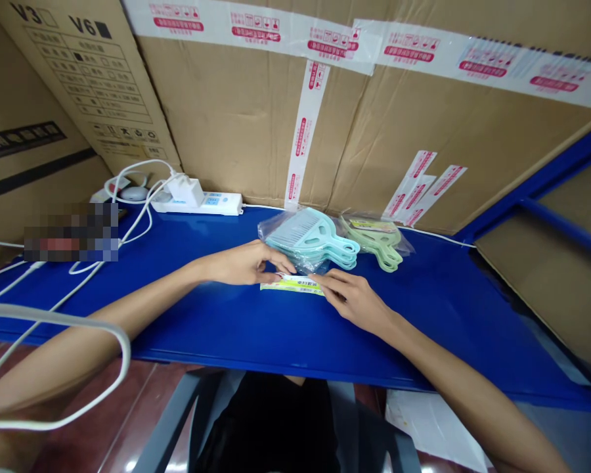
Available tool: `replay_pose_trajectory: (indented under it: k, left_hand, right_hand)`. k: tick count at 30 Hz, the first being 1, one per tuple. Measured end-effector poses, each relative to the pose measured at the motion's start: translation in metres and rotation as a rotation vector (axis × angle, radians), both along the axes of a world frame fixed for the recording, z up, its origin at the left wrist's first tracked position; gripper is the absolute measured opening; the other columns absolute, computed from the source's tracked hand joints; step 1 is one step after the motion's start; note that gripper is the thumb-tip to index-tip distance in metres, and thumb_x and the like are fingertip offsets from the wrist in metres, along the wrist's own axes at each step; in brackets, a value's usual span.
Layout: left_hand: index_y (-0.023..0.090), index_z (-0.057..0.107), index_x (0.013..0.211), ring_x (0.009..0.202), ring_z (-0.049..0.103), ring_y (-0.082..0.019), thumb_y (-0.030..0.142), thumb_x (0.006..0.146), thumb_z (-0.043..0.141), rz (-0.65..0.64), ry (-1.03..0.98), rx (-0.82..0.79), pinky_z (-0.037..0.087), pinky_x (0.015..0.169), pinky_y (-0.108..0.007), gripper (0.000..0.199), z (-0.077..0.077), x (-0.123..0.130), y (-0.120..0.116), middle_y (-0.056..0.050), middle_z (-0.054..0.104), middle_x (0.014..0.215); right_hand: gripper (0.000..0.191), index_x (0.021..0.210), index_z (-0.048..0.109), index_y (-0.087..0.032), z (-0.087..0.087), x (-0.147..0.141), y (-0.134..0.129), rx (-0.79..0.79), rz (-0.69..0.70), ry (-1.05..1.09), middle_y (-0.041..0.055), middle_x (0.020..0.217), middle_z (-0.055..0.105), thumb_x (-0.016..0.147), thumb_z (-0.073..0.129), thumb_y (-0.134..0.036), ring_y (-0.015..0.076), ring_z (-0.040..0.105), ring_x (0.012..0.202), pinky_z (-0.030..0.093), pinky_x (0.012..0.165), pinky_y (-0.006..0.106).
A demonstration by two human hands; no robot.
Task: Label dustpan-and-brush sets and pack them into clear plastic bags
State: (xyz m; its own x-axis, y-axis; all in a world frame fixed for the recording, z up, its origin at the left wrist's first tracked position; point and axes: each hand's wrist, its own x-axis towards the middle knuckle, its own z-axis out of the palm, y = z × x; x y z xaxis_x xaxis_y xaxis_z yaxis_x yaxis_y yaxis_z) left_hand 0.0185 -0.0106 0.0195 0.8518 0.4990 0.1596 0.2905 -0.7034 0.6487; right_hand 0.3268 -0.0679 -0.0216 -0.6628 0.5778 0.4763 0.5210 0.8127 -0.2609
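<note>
A small printed card (298, 284), white and yellow-green, lies low over the blue table in front of me. My left hand (249, 263) pinches its left end between thumb and fingers. At the card's right end, my right hand (352, 295) has its fingers closed on the edge, the thumb partly hidden. Just beyond the card is a stack of light blue mini dustpans (312, 240), one with a comb-like bristle row, in clear plastic. To their right lie light green dustpans (377, 243) in a clear bag with a yellow label.
A white power strip (221, 203) with a plugged-in adapter (186, 190) stands at the back left. White cables (148, 197) loop over the left side, one close to my left forearm. Large cardboard boxes (236, 118) wall off the table's (256, 335) back. A blue metal frame (532, 177) rises at right.
</note>
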Motion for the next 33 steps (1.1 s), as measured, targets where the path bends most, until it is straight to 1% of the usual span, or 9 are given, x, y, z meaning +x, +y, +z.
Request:
replay_pose_trajectory:
  k: [5, 8, 10, 13, 17, 19, 24, 29, 33]
  left_hand:
    - [0.022, 0.079, 0.124, 0.083, 0.076, -0.017, 0.027, 0.096, 0.074, 0.055, 0.126, 0.175, 0.053, 0.077, -0.027, 0.028, 0.005, -0.008, 0.002, -0.006, 0.082, 0.108]
    - [0.02, 0.078, 0.122, 0.054, 0.065, -0.012, 0.025, 0.097, 0.07, 0.038, 0.127, 0.088, 0.048, 0.063, -0.025, 0.026, 0.003, -0.008, 0.001, 0.0, 0.076, 0.077]
    - [0.018, 0.076, 0.126, 0.05, 0.062, -0.012, 0.023, 0.098, 0.068, 0.056, 0.099, 0.016, 0.047, 0.06, -0.024, 0.029, -0.001, -0.005, 0.0, 0.003, 0.071, 0.065]
    - [0.018, 0.073, 0.132, 0.057, 0.067, -0.014, 0.02, 0.098, 0.068, 0.09, 0.07, 0.016, 0.049, 0.062, -0.024, 0.035, -0.005, 0.0, -0.002, 0.001, 0.073, 0.07]
    - [0.02, 0.075, 0.13, 0.079, 0.073, -0.017, 0.018, 0.096, 0.069, 0.057, 0.045, 0.165, 0.053, 0.072, -0.026, 0.034, -0.006, 0.005, -0.005, -0.007, 0.081, 0.108]
    - [0.019, 0.075, 0.129, 0.084, 0.073, -0.017, 0.017, 0.098, 0.067, 0.047, 0.012, 0.214, 0.054, 0.075, -0.027, 0.032, -0.006, 0.006, -0.006, -0.008, 0.081, 0.114]
    - [0.018, 0.078, 0.121, 0.082, 0.074, -0.018, 0.019, 0.1, 0.064, 0.078, 0.017, 0.244, 0.052, 0.07, -0.027, 0.025, -0.008, 0.006, -0.004, -0.008, 0.082, 0.105]
    - [0.016, 0.08, 0.106, 0.062, 0.068, -0.016, 0.016, 0.101, 0.058, 0.063, 0.072, 0.116, 0.047, 0.06, -0.027, 0.022, -0.013, 0.006, -0.001, -0.002, 0.075, 0.071]
    - [0.016, 0.077, 0.096, 0.06, 0.068, -0.015, 0.016, 0.099, 0.058, 0.075, 0.045, 0.077, 0.046, 0.057, -0.025, 0.018, -0.016, 0.006, 0.001, -0.003, 0.074, 0.071]
  right_hand:
    - [0.025, 0.121, 0.078, -0.02, 0.011, 0.009, 0.005, -0.025, -0.071, 0.022, 0.007, 0.097, 0.077, 0.106, 0.059, -0.019, 0.0154, 0.07, 0.071, 0.058, 0.068, 0.028]
    - [0.025, 0.123, 0.077, -0.018, 0.015, 0.013, 0.006, -0.1, -0.083, 0.014, 0.0065, 0.097, 0.077, 0.104, 0.062, -0.022, 0.0126, 0.065, 0.063, 0.056, 0.064, 0.027]
    - [0.028, 0.127, 0.076, -0.018, 0.015, 0.014, 0.007, -0.128, -0.084, -0.003, 0.0059, 0.095, 0.076, 0.103, 0.063, -0.023, 0.0118, 0.064, 0.06, 0.057, 0.063, 0.026]
    - [0.029, 0.129, 0.076, -0.02, 0.013, 0.012, 0.005, -0.133, -0.086, -0.023, 0.0053, 0.095, 0.075, 0.102, 0.064, -0.023, 0.0125, 0.065, 0.062, 0.057, 0.065, 0.027]
    - [0.023, 0.117, 0.079, -0.02, 0.013, 0.007, 0.001, -0.029, -0.05, 0.045, 0.0074, 0.101, 0.078, 0.105, 0.06, -0.018, 0.0148, 0.072, 0.074, 0.058, 0.067, 0.026]
    - [0.023, 0.115, 0.08, -0.02, 0.013, 0.006, 0.001, 0.032, -0.046, 0.096, 0.0077, 0.103, 0.078, 0.106, 0.059, -0.016, 0.016, 0.075, 0.081, 0.059, 0.07, 0.026]
    - [0.03, 0.129, 0.077, -0.022, 0.008, 0.009, 0.005, 0.059, -0.077, -0.014, 0.0076, 0.1, 0.078, 0.106, 0.059, -0.017, 0.0166, 0.074, 0.076, 0.059, 0.068, 0.027]
    - [0.034, 0.132, 0.077, -0.023, 0.003, 0.011, 0.009, 0.014, -0.066, 0.022, 0.0072, 0.096, 0.078, 0.107, 0.056, -0.016, 0.0159, 0.073, 0.073, 0.061, 0.071, 0.028]
    - [0.033, 0.13, 0.078, -0.021, 0.003, 0.011, 0.008, -0.026, -0.052, 0.034, 0.0066, 0.09, 0.077, 0.107, 0.056, -0.016, 0.0162, 0.072, 0.07, 0.059, 0.067, 0.028]
